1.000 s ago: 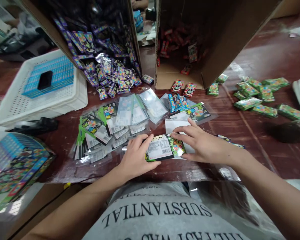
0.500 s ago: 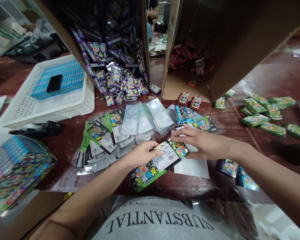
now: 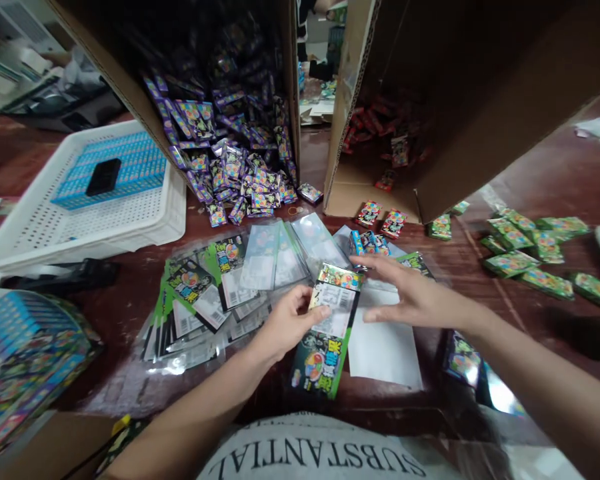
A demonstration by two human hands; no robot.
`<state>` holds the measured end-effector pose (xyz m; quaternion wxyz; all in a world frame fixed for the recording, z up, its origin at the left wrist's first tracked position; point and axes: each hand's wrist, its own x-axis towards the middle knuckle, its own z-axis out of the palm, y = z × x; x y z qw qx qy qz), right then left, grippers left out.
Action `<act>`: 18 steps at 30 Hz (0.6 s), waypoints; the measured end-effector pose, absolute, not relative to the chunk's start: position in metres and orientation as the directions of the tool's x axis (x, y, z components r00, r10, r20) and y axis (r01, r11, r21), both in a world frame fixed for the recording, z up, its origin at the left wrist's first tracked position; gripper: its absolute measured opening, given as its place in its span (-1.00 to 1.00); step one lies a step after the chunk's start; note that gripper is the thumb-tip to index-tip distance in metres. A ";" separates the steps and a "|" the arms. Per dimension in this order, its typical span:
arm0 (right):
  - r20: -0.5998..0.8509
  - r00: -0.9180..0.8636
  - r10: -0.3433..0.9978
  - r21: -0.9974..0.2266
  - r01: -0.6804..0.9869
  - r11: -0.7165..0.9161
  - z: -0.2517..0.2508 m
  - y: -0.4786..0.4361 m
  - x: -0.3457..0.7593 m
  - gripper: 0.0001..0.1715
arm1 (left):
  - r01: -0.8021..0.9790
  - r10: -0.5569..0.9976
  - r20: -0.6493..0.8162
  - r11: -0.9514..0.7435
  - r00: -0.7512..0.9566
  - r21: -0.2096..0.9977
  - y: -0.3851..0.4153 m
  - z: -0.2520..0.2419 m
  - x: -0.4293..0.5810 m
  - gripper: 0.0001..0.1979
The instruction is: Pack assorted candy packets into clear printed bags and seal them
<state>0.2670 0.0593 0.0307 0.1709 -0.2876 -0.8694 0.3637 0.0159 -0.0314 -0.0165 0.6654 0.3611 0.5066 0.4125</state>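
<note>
My left hand (image 3: 283, 327) pinches a long green-and-black printed packet (image 3: 330, 327) with a barcode label, held upright over the dark red table. My right hand (image 3: 410, 297) hovers just to its right with fingers spread and nothing in it, above a white sheet (image 3: 385, 347). A fan of similar clear-wrapped packets (image 3: 215, 287) lies to the left of my left hand. Small blue packs (image 3: 367, 241) and red packs (image 3: 380, 219) lie beyond my right hand.
Two tipped cardboard boxes stand at the back: one (image 3: 130, 87) spilling purple packs (image 3: 240, 173), one (image 3: 430, 133) with red packs inside. A white perforated tray (image 3: 145, 220) holds blue boxes and a black phone (image 3: 103, 177). Green packs (image 3: 530, 247) lie at right. Stacked packets (image 3: 20, 353) sit at left.
The packet lay folded flat under both hands; my left hand has lifted and unfolded it to stand lengthwise, and my right hand has let go and opened.
</note>
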 end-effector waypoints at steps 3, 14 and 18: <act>0.099 -0.672 0.734 -0.844 0.334 0.420 0.005 0.042 0.251 -0.44 | -0.186 0.941 -0.303 0.328 0.150 0.926 -0.043 -0.025 0.019 -0.61; -0.058 -0.265 0.963 -0.995 0.097 -0.033 -0.037 -0.031 0.224 -0.52 | -0.053 0.945 -0.238 0.256 0.226 0.965 -0.054 -0.038 -0.007 -0.43; -0.126 -0.152 0.980 -0.992 0.030 -0.123 -0.041 -0.046 0.210 -0.71 | 0.004 0.933 -0.273 0.280 0.234 0.960 -0.040 -0.029 -0.014 -0.69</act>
